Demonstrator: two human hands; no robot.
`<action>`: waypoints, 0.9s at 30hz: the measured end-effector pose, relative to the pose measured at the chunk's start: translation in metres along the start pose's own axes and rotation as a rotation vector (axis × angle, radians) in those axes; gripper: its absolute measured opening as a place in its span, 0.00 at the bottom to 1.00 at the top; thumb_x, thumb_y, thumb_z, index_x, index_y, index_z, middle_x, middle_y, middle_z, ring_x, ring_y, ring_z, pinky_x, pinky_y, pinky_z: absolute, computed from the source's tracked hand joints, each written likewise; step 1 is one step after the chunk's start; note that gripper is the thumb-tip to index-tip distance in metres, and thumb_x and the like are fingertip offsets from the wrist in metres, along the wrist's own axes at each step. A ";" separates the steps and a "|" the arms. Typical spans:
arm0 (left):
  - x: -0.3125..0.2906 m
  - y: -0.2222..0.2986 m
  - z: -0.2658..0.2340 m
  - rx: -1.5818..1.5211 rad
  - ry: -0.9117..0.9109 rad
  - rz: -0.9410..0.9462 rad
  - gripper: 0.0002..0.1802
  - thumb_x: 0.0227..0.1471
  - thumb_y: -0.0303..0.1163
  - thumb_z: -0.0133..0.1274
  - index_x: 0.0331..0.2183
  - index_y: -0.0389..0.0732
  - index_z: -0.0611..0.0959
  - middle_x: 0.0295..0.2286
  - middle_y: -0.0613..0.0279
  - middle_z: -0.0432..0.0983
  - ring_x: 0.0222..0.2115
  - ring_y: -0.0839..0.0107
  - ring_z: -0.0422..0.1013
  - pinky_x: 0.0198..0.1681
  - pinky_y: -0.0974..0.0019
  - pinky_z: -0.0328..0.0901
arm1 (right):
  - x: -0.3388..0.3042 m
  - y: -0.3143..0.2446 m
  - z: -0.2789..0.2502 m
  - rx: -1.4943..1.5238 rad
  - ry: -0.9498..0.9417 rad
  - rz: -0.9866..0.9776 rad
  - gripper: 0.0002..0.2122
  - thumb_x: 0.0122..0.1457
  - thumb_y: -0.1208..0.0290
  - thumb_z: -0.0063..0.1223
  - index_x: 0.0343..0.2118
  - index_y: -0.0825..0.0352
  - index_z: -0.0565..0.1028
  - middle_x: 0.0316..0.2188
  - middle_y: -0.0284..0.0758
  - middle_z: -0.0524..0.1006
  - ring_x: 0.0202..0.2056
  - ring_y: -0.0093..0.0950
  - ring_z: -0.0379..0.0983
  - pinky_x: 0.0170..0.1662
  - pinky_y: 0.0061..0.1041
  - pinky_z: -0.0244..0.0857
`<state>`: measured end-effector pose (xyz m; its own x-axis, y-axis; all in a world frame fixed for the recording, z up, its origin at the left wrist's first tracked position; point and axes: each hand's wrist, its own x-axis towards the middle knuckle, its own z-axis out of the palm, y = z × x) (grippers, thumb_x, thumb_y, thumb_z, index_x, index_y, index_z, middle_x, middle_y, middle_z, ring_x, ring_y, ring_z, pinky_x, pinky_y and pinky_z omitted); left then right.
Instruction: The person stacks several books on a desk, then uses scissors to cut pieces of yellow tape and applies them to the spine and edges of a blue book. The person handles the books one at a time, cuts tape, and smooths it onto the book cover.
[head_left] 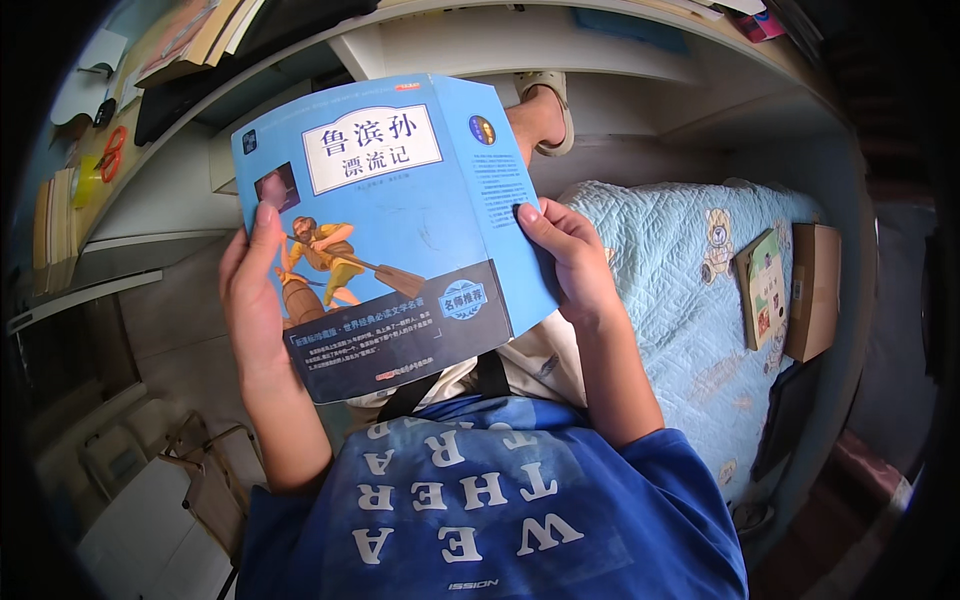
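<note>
A blue paperback book [370, 230] is held up over my lap, its front cover facing me. The cover has a white title panel, a cartoon bearded figure with an oar, and a dark band along the bottom. To the right of a vertical fold, a blue flap [495, 180] with a small round portrait angles away. My left hand [255, 285] grips the left edge, thumb on the cover and fingers mostly behind it. My right hand [575, 255] is closed on the flap's outer edge, thumb in front, other fingers partly hidden. The inner pages are out of sight.
At right, a bed with a light blue quilt [670, 270] holds a booklet [767, 285] and a cardboard box [814, 290]. Red-handled scissors [112, 155] and several books [55, 225] are on the desk at left. A foot in a pale clog [556, 110] shows beyond the book.
</note>
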<state>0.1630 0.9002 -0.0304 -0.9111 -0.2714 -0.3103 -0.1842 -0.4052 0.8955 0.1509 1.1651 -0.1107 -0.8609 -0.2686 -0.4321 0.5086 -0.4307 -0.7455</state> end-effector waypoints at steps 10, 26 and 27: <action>0.009 -0.018 -0.015 0.107 0.008 -0.007 0.19 0.64 0.37 0.49 0.48 0.30 0.76 0.42 0.52 0.79 0.37 0.62 0.79 0.42 0.61 0.74 | 0.004 -0.008 -0.013 -0.087 0.053 -0.024 0.09 0.63 0.67 0.58 0.32 0.68 0.77 0.27 0.26 0.78 0.28 0.13 0.70 0.32 0.16 0.64; -0.029 -0.058 -0.088 0.462 -0.206 0.024 0.15 0.57 0.38 0.60 0.37 0.34 0.83 0.24 0.69 0.78 0.23 0.83 0.69 0.25 0.76 0.63 | 0.027 0.015 -0.016 -0.317 -0.097 -0.461 0.13 0.64 0.65 0.53 0.25 0.67 0.70 0.21 0.32 0.70 0.22 0.20 0.64 0.26 0.17 0.57; -0.027 -0.050 -0.090 0.577 -0.246 0.054 0.15 0.57 0.39 0.60 0.36 0.34 0.83 0.24 0.68 0.79 0.22 0.83 0.69 0.24 0.75 0.63 | 0.026 0.012 -0.008 -0.359 -0.101 -0.495 0.14 0.64 0.64 0.54 0.25 0.67 0.70 0.21 0.32 0.70 0.22 0.20 0.64 0.27 0.17 0.57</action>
<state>0.2301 0.8495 -0.0951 -0.9701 -0.0419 -0.2393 -0.2429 0.1585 0.9570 0.1343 1.1594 -0.1350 -0.9789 -0.1990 0.0457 -0.0024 -0.2129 -0.9771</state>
